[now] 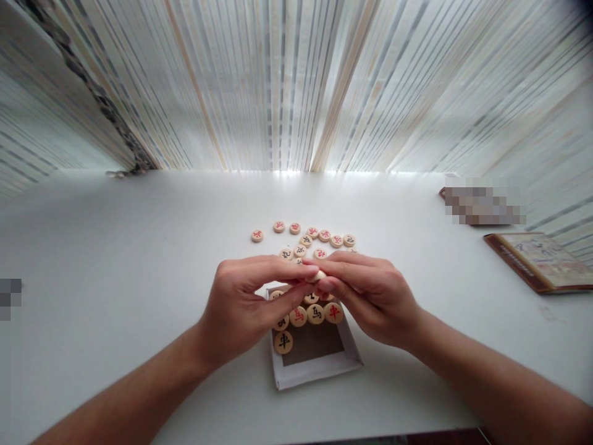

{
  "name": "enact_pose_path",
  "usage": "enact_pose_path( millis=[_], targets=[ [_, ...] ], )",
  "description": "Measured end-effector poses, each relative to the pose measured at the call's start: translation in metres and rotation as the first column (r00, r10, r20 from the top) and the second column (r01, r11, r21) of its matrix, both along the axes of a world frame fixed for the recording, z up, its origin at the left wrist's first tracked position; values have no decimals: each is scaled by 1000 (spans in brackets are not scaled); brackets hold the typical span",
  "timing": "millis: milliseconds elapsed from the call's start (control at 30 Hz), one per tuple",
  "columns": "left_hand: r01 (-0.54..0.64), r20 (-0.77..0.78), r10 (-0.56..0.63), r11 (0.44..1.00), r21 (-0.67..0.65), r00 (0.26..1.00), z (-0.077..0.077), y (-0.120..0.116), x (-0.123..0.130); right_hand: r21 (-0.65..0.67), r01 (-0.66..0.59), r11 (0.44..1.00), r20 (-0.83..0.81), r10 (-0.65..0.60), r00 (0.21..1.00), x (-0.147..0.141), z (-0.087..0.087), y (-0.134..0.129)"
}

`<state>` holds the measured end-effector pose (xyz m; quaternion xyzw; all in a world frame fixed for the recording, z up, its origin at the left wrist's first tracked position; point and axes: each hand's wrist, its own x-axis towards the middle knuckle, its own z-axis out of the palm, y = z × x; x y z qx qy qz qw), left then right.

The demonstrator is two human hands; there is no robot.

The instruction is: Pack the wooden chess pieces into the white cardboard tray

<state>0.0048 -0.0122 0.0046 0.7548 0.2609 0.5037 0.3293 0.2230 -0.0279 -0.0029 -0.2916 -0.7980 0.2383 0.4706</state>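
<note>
Between the fingertips of my left hand (pixel 262 290) and my right hand (pixel 370 290) is a round wooden Chinese chess piece (pixel 317 277), seen nearly edge-on. Both hands pinch it above the far part of a shallow white box (pixel 319 369). Inside the box lie several pieces with red or black characters, among them a red one (pixel 333 313) at the right and a black one (pixel 283 342) at the near left. My fingers partly cover the box's far row. Smaller-looking loose pieces, such as a red-marked one (pixel 278 227), lie on the table beyond my hands.
A white table (pixel 139 266) spreads around the box. At its right side lies a brown-edged booklet (pixel 542 262), with a blurred-out object (pixel 482 206) behind it. Striped curtains (pixel 259 80) hang along the far edge, and a dark patterned cord (pixel 109 105) hangs at the left.
</note>
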Motion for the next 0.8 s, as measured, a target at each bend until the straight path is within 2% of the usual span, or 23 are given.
enact_pose_path(
  millis=[200,433,500,567,700,800],
  targets=[
    [-65,35,68,995,-82,997,-2,-1,1,48,132,990,-30,-131,991,0,1,-1],
    [-70,62,78,990,-123,995,-2,-2,3,14,163,986,-95,-161,982,-1,0,-2],
    [-66,68,78,985,-158,995,-1,-2,3,-74,162,984,-137,-171,976,-2,-1,-3],
    [-55,80,71,980,-192,994,0,-1,3,-221,123,967,-214,-171,962,-4,-2,-3],
    [-36,98,62,969,-244,993,2,-1,2,-510,-56,858,-370,-160,915,-6,-3,-3],
    [-31,108,73,938,-346,992,2,0,2,-597,-133,791,-405,-154,901,-6,-1,-2]
  ],
)
